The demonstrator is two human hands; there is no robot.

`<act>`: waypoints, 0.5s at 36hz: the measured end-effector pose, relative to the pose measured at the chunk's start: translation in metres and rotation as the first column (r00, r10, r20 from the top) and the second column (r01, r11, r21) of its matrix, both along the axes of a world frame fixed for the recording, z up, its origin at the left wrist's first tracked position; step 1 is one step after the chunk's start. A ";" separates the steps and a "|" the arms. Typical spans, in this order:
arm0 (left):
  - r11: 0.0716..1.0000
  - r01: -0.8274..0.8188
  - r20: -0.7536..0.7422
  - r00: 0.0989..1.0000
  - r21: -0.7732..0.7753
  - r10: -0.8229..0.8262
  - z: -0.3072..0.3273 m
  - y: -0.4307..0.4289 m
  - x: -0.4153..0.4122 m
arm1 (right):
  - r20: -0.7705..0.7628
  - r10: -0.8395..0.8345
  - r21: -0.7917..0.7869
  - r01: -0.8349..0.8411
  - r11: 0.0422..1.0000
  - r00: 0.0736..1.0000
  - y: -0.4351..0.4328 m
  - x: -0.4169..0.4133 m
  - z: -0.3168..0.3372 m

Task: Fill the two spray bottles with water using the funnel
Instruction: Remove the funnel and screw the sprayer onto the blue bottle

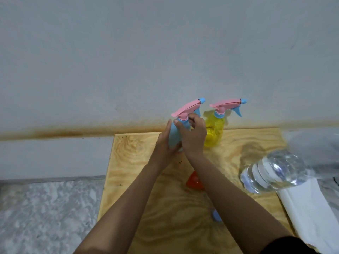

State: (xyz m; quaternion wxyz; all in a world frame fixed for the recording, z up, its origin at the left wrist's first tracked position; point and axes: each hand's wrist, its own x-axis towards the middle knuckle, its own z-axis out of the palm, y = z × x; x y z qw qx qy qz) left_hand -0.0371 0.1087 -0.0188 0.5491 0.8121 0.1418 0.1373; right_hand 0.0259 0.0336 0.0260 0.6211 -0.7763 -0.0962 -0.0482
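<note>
Two grips on blue spray bottle (173, 135): left grip (165, 143) clasps body, right grip (193, 136) pinches neck collar.

Plywood board (128, 162), white cloth (308, 213), marble counter (45, 208)

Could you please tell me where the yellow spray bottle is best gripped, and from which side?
Probably round its body: the yellow spray bottle stands upright, so come from the near side and wrap below the neck. The wall is behind it, and the trigger overhangs to the right.
</note>
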 end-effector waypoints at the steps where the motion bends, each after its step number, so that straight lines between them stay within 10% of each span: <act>1: 0.999 0.005 0.010 1.000 -0.032 -0.005 -0.001 0.001 0.005 | 0.000 -0.002 -0.003 0.002 1.000 1.000 0.001 0.004 -0.003; 18: 0.999 -0.008 -0.069 0.998 -0.047 0.005 -0.032 0.023 0.035 | -0.051 0.178 -0.119 -0.183 0.976 0.983 -0.002 0.034 -0.032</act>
